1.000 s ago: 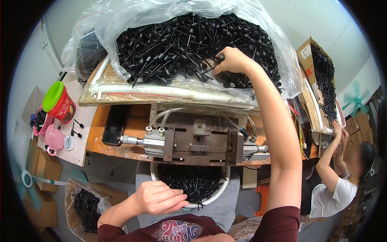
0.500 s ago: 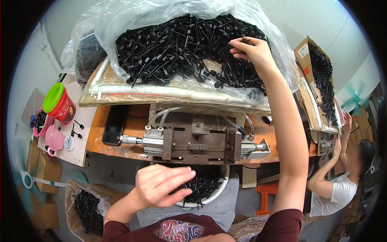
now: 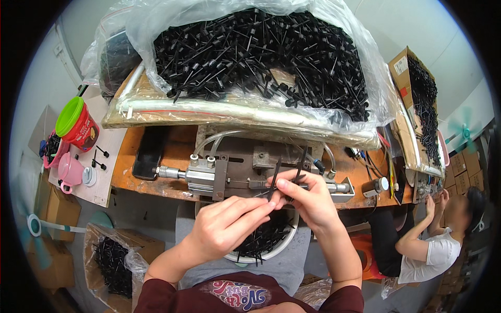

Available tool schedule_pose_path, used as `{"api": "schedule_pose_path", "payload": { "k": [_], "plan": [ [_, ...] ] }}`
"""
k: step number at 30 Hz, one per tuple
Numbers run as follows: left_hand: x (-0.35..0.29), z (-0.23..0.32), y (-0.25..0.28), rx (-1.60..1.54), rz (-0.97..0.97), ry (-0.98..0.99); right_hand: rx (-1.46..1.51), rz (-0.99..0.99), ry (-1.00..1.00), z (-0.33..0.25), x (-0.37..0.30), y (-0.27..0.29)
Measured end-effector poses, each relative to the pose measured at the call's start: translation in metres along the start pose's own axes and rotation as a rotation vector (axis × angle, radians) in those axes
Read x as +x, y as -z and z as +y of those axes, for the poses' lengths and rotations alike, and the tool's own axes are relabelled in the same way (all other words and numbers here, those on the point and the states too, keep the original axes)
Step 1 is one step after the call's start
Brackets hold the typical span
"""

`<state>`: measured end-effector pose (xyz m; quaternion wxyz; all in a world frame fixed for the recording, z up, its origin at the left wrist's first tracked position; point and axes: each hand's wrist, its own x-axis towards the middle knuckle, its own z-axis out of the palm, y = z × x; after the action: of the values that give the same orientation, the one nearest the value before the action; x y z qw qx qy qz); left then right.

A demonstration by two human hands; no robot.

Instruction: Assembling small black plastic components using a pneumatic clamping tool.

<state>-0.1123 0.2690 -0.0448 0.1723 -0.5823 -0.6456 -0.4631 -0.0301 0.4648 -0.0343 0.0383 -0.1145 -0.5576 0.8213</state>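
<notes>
1. I take the metal press fixture (image 3: 245,175) on the wooden bench (image 3: 130,172) as my landmark; both hands work just in front of it, over the lap.
2. The right hand (image 3: 308,201) pinches a few thin black plastic rods (image 3: 275,180) between thumb and fingertips, holding them upright with their tips against the fixture's front. I judge that keeps them fanned so one can be picked off.
3. The left hand (image 3: 229,224) reaches toward those rods, its fingers stretched and close together, the tips touching the lower end of one rod. I cannot tell whether it truly grips it.
4. Directly below the fixture a white bowl (image 3: 284,242) holds more black rods, within easy reach.
5. Behind the fixture a clear plastic bag (image 3: 365,68) heaped with the same rods lies open toward me, presumably as the supply.
6. Left of the fixture lie a dark phone (image 3: 148,153), a red tub with a green lid (image 3: 77,122) and a pink cup (image 3: 70,171).
7. Far right of the fixture another person (image 3: 433,245) sits beside a carton of rods (image 3: 417,99).
</notes>
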Motion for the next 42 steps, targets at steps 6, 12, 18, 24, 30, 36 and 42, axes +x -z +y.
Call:
{"api": "schedule_pose_path", "payload": {
  "k": [6, 12, 18, 24, 30, 36, 42],
  "plan": [
    [-0.020, 0.017, -0.007, -0.048, -0.046, 0.245, -0.289, 0.276, 0.271, 0.011, -0.028, 0.006],
    [-0.042, -0.005, -0.039, 0.242, -0.238, 0.176, -0.061, 0.370, 0.287, 0.024, -0.047, 0.015],
    [-0.031, -0.011, -0.043, 0.252, -0.255, 0.185, 0.004, 0.349, 0.253, 0.030, -0.057, 0.016],
    [-0.032, -0.012, -0.043, 0.247, -0.291, 0.229, 0.069, 0.360, 0.194, 0.035, -0.055, 0.014],
    [-0.028, -0.012, -0.036, 0.194, -0.260, 0.241, 0.050, 0.408, 0.204, 0.039, -0.051, 0.006],
    [-0.029, 0.009, -0.026, -0.102, -0.207, 0.027, 0.101, 0.243, 0.073, 0.052, -0.045, -0.003],
    [-0.029, 0.007, -0.024, 0.059, -0.111, 0.248, 0.033, 0.347, 0.284, 0.049, -0.046, 0.000]
  ]
}}
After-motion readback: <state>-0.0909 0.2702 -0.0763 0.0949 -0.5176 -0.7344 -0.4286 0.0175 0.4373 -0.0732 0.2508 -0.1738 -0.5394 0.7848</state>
